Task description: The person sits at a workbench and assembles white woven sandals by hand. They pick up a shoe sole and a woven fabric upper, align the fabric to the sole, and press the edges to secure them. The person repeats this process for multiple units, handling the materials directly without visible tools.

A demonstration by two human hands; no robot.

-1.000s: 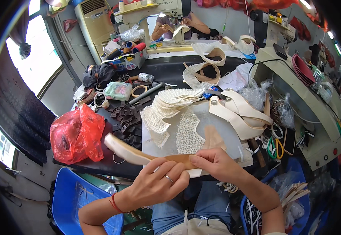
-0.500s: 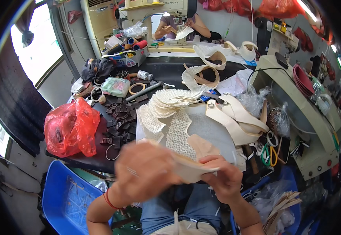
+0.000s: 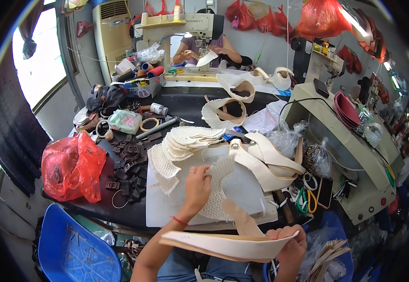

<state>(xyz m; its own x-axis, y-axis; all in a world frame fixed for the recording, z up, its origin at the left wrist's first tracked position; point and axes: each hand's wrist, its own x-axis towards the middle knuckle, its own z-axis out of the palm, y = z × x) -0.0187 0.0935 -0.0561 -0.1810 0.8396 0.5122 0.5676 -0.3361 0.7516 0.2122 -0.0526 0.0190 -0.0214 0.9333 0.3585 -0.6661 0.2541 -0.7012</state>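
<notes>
Low in front of the board (image 3: 157, 209), a cream strap (image 3: 228, 244) hangs clear of the table, one end pinched in the right hand (image 3: 292, 245), fingers closed; its free end crosses before the left forearm. Left hand (image 3: 198, 187): fingers curled, nearly closed, pinching the edge of a woven piece (image 3: 213, 207), top blurred and seemingly raised, bottom on the board. Tan piece (image 3: 237, 214) just beside, partly over it. Best to grip the weave lightly by the edge so it won't stretch or fray, slide it clear of the tan piece, and keep the strap unkinked. Beyond: woven stack (image 3: 190, 140), cream shoes (image 3: 268, 162) right, dark buckle straps (image 3: 128, 164) left.
</notes>
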